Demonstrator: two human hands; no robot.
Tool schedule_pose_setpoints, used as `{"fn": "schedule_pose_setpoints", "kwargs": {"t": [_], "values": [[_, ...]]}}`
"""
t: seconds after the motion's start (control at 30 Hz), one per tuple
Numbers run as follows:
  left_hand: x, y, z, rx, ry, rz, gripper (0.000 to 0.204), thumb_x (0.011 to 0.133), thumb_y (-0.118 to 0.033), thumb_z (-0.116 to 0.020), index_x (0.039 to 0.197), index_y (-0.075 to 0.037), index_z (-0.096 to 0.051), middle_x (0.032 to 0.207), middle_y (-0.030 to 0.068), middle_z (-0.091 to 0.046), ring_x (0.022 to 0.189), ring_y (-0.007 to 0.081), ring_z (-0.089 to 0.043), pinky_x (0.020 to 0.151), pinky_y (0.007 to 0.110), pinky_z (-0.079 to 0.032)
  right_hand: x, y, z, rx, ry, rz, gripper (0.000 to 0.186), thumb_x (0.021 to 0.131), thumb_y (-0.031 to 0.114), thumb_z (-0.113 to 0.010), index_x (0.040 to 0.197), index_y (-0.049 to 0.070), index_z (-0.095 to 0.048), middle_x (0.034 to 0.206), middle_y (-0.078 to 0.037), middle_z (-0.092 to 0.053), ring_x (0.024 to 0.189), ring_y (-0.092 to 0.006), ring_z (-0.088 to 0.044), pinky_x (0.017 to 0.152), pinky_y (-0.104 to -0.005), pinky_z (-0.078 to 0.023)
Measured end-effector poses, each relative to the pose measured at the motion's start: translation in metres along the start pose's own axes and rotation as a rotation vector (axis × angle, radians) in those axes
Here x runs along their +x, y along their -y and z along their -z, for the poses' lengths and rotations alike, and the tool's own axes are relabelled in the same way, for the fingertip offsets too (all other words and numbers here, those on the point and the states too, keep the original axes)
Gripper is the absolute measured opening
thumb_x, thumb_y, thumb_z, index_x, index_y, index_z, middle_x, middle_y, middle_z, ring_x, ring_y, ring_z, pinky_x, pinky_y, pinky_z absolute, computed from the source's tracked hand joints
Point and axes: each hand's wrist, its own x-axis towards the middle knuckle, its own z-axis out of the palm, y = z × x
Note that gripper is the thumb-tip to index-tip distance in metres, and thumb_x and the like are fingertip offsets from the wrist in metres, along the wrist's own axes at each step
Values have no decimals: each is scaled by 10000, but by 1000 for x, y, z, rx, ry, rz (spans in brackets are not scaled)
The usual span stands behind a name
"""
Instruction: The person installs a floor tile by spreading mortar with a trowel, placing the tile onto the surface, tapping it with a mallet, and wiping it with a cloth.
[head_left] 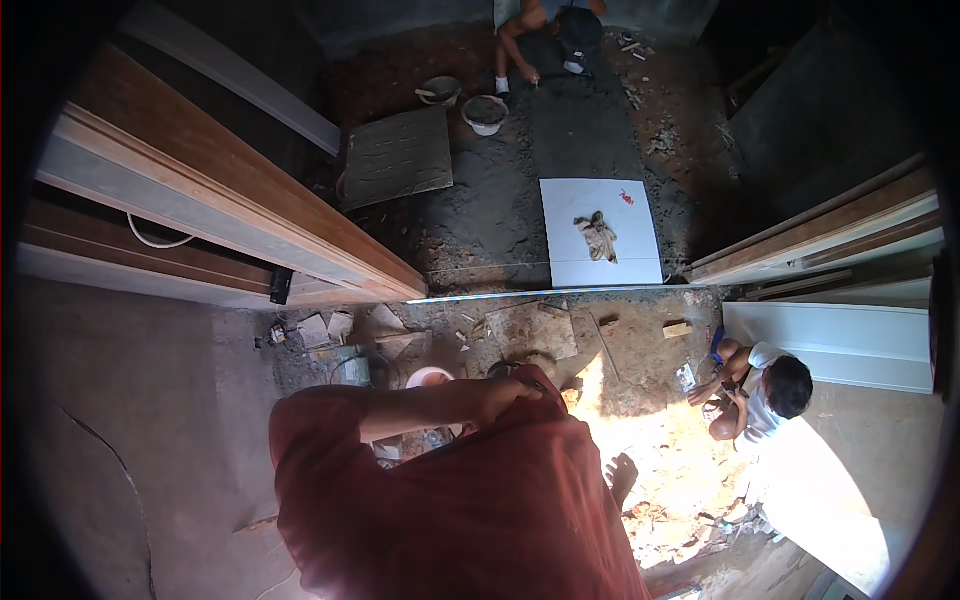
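I wear a red shirt (450, 510) that fills the lower middle of the view. My left forearm crosses in front of it, and my left hand (508, 397) is closed on a bunched fold of the cloth. Some of its fingers are hidden in the fabric. My right hand (622, 478) hangs low at my right side, in shadow against the sunlit ground. Its fingers look apart, with nothing visible in them.
Ahead, a white tile (603, 260) with a crumpled rag (598, 240) lies past the threshold strip. A grey tile (400, 155) and mortar bucket (485, 114) lie beyond. One person (525, 55) crouches at the back; another (765, 390) squats at right. Wooden frames (250, 190) flank the opening.
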Motion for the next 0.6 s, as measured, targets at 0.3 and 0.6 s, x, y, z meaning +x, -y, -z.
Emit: {"fn": "schedule_pose_setpoints", "kwargs": {"t": [0.3,0.6], "values": [[-2,-5,-7,59,-73,58,230,859,-244,-442,951,-72,-565,911,40,-614,820,156,-575,795,312,-429,-48,-9,-17,3,67,91,279,756,139,-472,981,-4,-556,838,-133,-579,634,-194,-575,499,-254,-434],[-13,-3,-4,65,-162,110,239,846,-289,-461,928,-100,-582,903,27,-618,808,167,-571,806,329,-413,-67,-9,-23,-70,38,21,294,766,135,-477,1010,-18,-538,818,-140,-563,632,-204,-563,483,-253,-432]]}}
